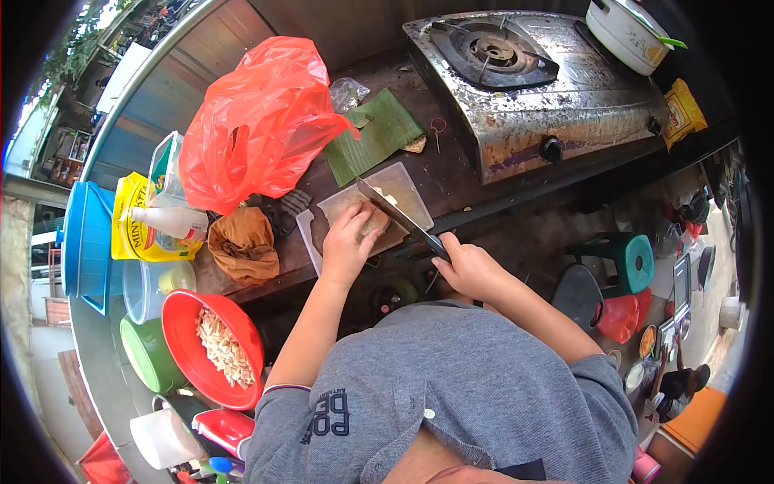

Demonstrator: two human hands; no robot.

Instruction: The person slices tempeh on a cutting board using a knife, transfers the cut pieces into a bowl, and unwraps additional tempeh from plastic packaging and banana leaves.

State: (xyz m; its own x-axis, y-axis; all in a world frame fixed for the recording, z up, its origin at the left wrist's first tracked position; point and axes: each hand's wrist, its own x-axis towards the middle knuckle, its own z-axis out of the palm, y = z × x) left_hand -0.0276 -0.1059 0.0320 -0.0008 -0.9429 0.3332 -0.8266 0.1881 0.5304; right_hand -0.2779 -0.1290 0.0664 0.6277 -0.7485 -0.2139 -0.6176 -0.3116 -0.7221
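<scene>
A knife (397,214) with a dark handle and a broad grey blade is in my right hand (469,266), its fingers wrapped round the handle. The blade lies across a translucent cutting board (413,192). My left hand (351,242) presses a pale brown block of food (373,219) on the board, left of the blade, with its fingertips close to it. A small whitish piece (389,198) shows on the far side of the blade. Behind the board is a green banana leaf (372,133).
A stove (548,89) with a pot (627,36) stands at the back right. Red plastic bag (262,121), brown cloth (243,246) and yellow pouch (133,218) are at the left. Nearer, a red basin (181,331) holds many cut pieces (224,351). The table edge is just before me.
</scene>
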